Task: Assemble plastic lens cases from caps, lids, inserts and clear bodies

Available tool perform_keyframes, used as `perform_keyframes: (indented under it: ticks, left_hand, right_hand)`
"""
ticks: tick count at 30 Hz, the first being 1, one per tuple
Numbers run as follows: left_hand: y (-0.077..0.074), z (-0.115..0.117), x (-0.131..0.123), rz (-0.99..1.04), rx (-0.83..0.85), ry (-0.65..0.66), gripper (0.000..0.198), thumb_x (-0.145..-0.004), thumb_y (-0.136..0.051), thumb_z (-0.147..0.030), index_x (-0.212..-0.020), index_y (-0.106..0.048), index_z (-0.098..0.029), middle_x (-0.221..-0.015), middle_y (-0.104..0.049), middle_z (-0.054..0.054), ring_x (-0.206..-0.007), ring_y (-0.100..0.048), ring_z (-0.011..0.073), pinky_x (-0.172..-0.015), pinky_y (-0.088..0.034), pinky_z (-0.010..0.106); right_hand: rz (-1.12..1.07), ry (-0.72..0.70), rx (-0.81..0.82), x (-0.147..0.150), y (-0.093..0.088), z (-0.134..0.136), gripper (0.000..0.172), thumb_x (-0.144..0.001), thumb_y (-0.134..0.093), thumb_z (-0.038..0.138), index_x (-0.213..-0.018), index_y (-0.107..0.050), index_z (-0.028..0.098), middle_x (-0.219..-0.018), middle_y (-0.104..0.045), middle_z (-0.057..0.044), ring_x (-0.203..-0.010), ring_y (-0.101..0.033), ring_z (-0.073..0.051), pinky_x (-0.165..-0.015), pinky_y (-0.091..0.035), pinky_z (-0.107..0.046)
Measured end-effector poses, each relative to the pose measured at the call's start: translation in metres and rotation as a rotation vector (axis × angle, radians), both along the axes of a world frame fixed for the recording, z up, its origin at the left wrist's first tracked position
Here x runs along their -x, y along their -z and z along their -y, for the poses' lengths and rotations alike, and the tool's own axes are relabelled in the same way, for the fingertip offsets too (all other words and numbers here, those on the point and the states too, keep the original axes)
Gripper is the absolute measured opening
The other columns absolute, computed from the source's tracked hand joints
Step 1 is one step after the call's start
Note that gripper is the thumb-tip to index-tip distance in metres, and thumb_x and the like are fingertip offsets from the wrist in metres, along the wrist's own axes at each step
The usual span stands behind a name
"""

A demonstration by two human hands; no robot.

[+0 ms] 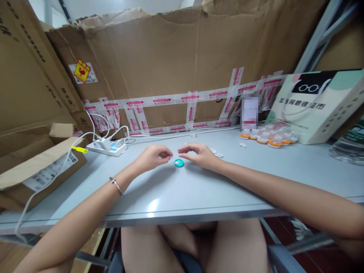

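A small round teal piece (179, 163) with something whitish on it lies on the grey table, just below and between my two hands. My left hand (155, 157) hovers to its left, thumb and forefinger tips brought together in a pinch; whatever is between them is too small to make out. On the other side my right hand (199, 154) is held with curved fingers, a narrow gap showing between thumb and forefinger and nothing visible in it. Behind my right hand are small white pieces with dark marks (217, 154), partly hidden by it.
Orange-based clear containers (267, 137) cluster at the back right, near a paper bag (307, 110) and a clear bottle (349, 142). A white power strip (109, 147) with cables and an open cardboard box (42, 167) are on the left. Large cardboard (159, 57) stands behind the table (182, 197).
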State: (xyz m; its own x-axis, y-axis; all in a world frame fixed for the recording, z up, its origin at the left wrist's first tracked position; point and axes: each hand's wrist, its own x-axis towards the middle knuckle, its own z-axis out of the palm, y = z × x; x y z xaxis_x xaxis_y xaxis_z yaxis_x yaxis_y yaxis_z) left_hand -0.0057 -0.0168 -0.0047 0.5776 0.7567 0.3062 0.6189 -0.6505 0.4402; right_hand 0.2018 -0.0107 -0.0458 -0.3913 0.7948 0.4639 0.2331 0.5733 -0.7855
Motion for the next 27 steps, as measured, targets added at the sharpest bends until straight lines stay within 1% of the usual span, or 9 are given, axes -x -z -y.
perform_keyframes:
  ticks: [4,7,10,12,15,17,20,22,27]
  left_hand:
    - [0.006,0.002,-0.021,0.210,-0.038,0.055,0.011,-0.075,-0.057,-0.020,-0.077,-0.064,-0.012,-0.072,-0.067,0.004,-0.067,-0.063,0.0124,-0.066,-0.052,0.023]
    - [0.011,0.004,-0.029,0.328,-0.088,0.043,0.009,-0.075,-0.059,-0.022,-0.075,-0.058,-0.013,-0.069,-0.065,0.002,-0.065,-0.062,0.0111,-0.065,-0.052,0.023]
    - [0.018,0.004,-0.032,0.379,-0.103,0.045,0.012,-0.076,-0.060,-0.023,-0.074,-0.053,-0.014,-0.069,-0.062,0.001,-0.065,-0.062,0.0105,-0.064,-0.053,0.023]
    - [0.022,0.001,-0.030,0.386,-0.051,0.060,0.013,-0.076,-0.060,-0.024,-0.079,-0.052,-0.014,-0.073,-0.062,0.002,-0.068,-0.063,0.0114,-0.066,-0.053,0.024]
    - [0.024,-0.002,-0.024,0.339,0.027,0.061,0.022,-0.077,-0.059,-0.024,-0.095,-0.053,-0.013,-0.080,-0.065,0.005,-0.074,-0.064,0.0134,-0.070,-0.052,0.027]
    - [0.023,-0.003,-0.018,0.237,0.023,0.038,0.030,-0.076,-0.061,-0.028,-0.102,-0.055,-0.014,-0.088,-0.066,0.007,-0.082,-0.062,0.0158,-0.072,-0.050,0.029]
    - [0.024,-0.005,-0.010,0.043,0.034,0.004,0.045,-0.070,-0.066,-0.037,-0.108,-0.057,-0.015,-0.103,-0.063,0.010,-0.091,-0.059,0.0197,-0.070,-0.048,0.029]
    - [0.027,-0.008,-0.007,-0.041,0.077,0.000,0.051,-0.068,-0.067,-0.039,-0.111,-0.057,-0.014,-0.104,-0.061,0.011,-0.089,-0.058,0.0198,-0.070,-0.047,0.029]
    - [0.036,-0.015,-0.009,-0.073,0.141,0.070,0.043,-0.069,-0.067,-0.037,-0.106,-0.062,-0.014,-0.095,-0.060,0.008,-0.081,-0.056,0.0160,-0.073,-0.046,0.027]
  right_hand:
    - [-0.045,0.016,-0.040,0.000,-0.004,0.006,0.024,-0.072,-0.064,0.036,-0.085,-0.067,0.016,-0.084,-0.071,-0.006,-0.080,-0.065,-0.018,-0.079,-0.050,-0.034]
    - [-0.077,0.000,-0.062,-0.002,-0.001,0.004,0.024,-0.069,-0.066,0.035,-0.084,-0.066,0.016,-0.083,-0.071,-0.005,-0.079,-0.066,-0.018,-0.079,-0.051,-0.034]
    - [-0.080,0.003,-0.055,-0.002,0.003,0.001,0.025,-0.069,-0.065,0.036,-0.083,-0.065,0.016,-0.082,-0.071,-0.005,-0.078,-0.066,-0.018,-0.079,-0.051,-0.035]
    - [-0.068,0.025,-0.040,-0.002,0.006,-0.002,0.024,-0.071,-0.064,0.037,-0.080,-0.065,0.015,-0.081,-0.070,-0.006,-0.078,-0.066,-0.018,-0.078,-0.051,-0.035]
    - [-0.027,0.044,-0.028,-0.004,0.009,-0.006,0.021,-0.071,-0.062,0.035,-0.076,-0.065,0.015,-0.078,-0.070,-0.006,-0.076,-0.065,-0.018,-0.076,-0.051,-0.034]
    - [0.022,0.055,-0.051,-0.006,0.011,-0.008,0.018,-0.072,-0.061,0.032,-0.076,-0.065,0.015,-0.077,-0.070,-0.005,-0.075,-0.065,-0.017,-0.075,-0.051,-0.033]
    - [0.121,0.023,-0.147,-0.010,0.014,-0.011,0.013,-0.074,-0.059,0.028,-0.076,-0.066,0.017,-0.076,-0.069,-0.004,-0.073,-0.063,-0.016,-0.076,-0.049,-0.032]
    - [0.185,-0.030,-0.234,-0.012,0.016,-0.012,0.013,-0.076,-0.058,0.028,-0.075,-0.066,0.018,-0.076,-0.068,-0.004,-0.073,-0.061,-0.016,-0.075,-0.048,-0.032]
    - [0.287,-0.111,-0.380,-0.013,0.021,-0.017,0.014,-0.078,-0.056,0.028,-0.075,-0.066,0.018,-0.075,-0.067,-0.006,-0.072,-0.060,-0.016,-0.072,-0.047,-0.031]
